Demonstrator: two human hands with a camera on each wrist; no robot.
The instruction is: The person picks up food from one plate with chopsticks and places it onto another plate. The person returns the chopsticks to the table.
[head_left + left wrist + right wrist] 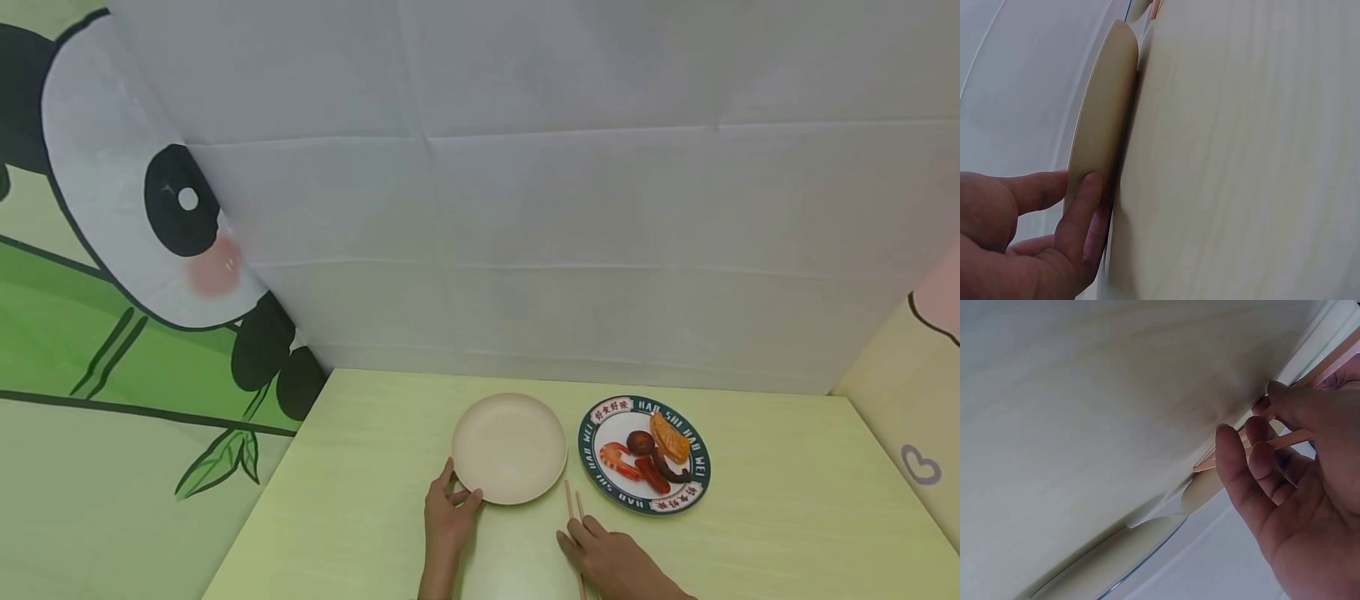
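Observation:
My left hand [450,517] holds the lower left rim of a plain beige plate [510,450] lying on the table. In the left wrist view, the fingers [1085,206] sit against the plate's outer side wall [1104,119]. To the right, my right hand [611,560] grips a pair of light wooden chopsticks [568,500] low over the tabletop. Their far ends point away from me, between the two plates. The right wrist view shows the chopsticks [1294,439] passing among curled fingers, part of them hidden by the hand.
Right of the beige plate stands a round plate with a dark green lettered rim [591,467]. It carries several food pieces, among them a shrimp [618,461] and a sausage [651,475]. A white sheet [525,208] hangs behind the pale yellow table [787,500]; a panda-printed wall stands left.

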